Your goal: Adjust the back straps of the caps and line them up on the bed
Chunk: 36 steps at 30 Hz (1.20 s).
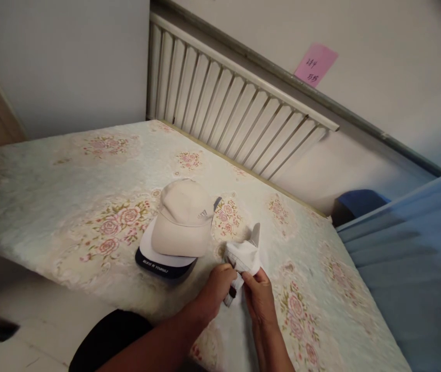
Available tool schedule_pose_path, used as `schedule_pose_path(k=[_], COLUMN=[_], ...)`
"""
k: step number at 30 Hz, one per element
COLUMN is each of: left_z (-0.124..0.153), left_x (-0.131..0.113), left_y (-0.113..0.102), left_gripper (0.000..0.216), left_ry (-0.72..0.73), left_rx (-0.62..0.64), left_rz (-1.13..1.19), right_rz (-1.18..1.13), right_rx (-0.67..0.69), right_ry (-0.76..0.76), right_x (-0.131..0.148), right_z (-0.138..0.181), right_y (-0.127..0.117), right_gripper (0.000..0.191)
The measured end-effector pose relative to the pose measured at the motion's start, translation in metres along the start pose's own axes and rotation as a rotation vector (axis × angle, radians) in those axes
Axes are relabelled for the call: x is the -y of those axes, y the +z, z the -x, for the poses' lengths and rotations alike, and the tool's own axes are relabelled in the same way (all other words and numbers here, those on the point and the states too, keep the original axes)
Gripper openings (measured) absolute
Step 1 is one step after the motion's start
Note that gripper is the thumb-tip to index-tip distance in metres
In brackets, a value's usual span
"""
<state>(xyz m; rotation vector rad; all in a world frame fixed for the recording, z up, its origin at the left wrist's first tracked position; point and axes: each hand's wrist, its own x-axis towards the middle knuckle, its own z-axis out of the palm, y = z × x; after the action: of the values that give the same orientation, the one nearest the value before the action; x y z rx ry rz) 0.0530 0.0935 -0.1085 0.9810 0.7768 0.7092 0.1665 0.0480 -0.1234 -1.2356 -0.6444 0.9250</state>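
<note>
Both my hands grip a small white cap or folded white fabric piece point(243, 257) low over the floral mattress point(89, 196). My left hand point(217, 290) pinches its near left edge and my right hand point(260, 297) holds its near right edge. A dark strap end hangs between the hands. Just left of the white piece lies a stack of caps: a beige cap point(185, 217) on top, a white cap with a navy brim point(162, 263) beneath it.
A white slatted headboard point(236, 103) leans along the wall behind the mattress, with a pink note point(315, 63) stuck above it. A blue curtain point(418, 258) hangs at the right. A black cap point(108, 336) sits at the mattress's near edge.
</note>
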Motion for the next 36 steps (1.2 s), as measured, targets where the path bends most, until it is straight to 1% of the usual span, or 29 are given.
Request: schedule_pose_path(k=[7,13,19,24,27,32,36], left_z=[0.005,0.004,0.007,0.006,0.006,0.008,0.009], left_x=[-0.01,-0.008,-0.014,-0.012,-0.01,-0.011,-0.013], left_y=[0.001,0.001,0.001,0.0,-0.001,-0.001,-0.001], left_gripper=[0.011,0.015,0.015,0.015,0.014,0.016,0.017], left_ry=[-0.021,-0.038,-0.036,-0.037,-0.036,-0.005,0.018], left_rx=[-0.01,-0.001,0.022,0.037,0.042,0.043,0.038], left_rz=[0.044,0.083,0.095,0.006,-0.016,-0.033,-0.084], right_rz=[0.041,-0.046,-0.124,-0.127,-0.14,-0.166,-0.14], right_rx=[0.004,0.042,0.062,0.053,0.072,0.106,0.108], right_ry=[0.018,0.059,0.086,0.091,0.093,0.117,0.145], right_x=[-0.001,0.005,0.01,0.011,0.013,0.017,0.021], right_z=[0.001,0.005,0.007,0.007,0.007,0.009,0.01], right_y=[-0.003,0.0,0.005,0.004,0.004,0.005,0.005], right_gripper=[0.038,0.037,0.037,0.035,0.032,0.035,0.03])
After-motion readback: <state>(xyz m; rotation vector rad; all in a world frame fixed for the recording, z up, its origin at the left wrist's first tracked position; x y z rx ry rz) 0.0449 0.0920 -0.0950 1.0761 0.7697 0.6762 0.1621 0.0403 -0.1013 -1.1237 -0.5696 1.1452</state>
